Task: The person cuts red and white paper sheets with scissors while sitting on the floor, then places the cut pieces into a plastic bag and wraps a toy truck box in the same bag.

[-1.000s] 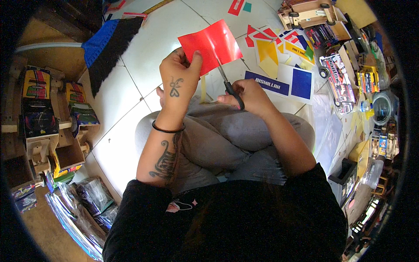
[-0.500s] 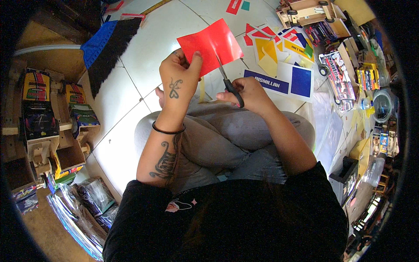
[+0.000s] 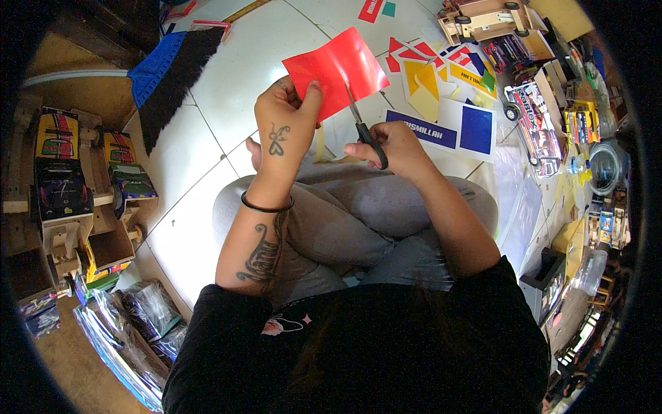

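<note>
A glossy red sheet (image 3: pixel 341 62) is held up above the tiled floor, in front of my crossed legs. My left hand (image 3: pixel 286 117) grips its lower left part, thumb on top and the other fingers mostly hidden beneath. In my right hand (image 3: pixel 396 148) is a pair of scissors (image 3: pixel 365 134) with black handles, my fingers wrapped round the loops. The metal blades point up and away, and they reach the sheet's lower edge, right of my left thumb. A cut line in the red sheet runs up from the blade tips, as far as I can see.
Red, yellow and blue sticker pieces (image 3: pixel 420 86) lie beyond the scissors, beside a white sheet with blue blocks (image 3: pixel 476 127). Wooden toy trucks (image 3: pixel 534 124) crowd the right side; more stand at left (image 3: pixel 62 162). A black-bristled broom (image 3: pixel 172 83) lies at upper left.
Both hands have shifted very slightly to the right, with the red sheet and scissors. The grips stay the same.
</note>
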Available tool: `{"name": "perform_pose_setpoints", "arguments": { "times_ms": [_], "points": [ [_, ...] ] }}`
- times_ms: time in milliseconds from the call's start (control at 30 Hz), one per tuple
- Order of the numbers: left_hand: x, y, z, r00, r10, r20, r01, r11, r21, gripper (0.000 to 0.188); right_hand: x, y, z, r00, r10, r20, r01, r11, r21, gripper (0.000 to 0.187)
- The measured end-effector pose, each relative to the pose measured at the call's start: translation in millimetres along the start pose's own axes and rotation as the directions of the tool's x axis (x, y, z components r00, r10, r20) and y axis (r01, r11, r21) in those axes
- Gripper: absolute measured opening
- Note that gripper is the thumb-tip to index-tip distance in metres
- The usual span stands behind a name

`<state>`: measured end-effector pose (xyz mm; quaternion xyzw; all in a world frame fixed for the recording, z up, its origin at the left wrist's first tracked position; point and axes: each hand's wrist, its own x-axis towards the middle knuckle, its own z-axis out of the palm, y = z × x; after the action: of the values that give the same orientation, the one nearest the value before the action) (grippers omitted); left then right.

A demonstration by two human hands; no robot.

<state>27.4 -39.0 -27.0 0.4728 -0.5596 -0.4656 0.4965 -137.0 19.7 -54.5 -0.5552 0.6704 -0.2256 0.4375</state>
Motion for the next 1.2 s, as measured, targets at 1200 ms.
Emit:
{"name": "perform_pose_setpoints", "arguments": {
  "times_ms": [1200],
  "points": [
    [-1.0, 4.9, -0.2, 0.997, 0.082, 0.001, -0.082, 0.992, 0.100, 0.013, -4.5, -1.1, 0.7, 0.991, -0.053, -0.123, 0.048, 0.998, -0.044, 0.051]
  ]
}}
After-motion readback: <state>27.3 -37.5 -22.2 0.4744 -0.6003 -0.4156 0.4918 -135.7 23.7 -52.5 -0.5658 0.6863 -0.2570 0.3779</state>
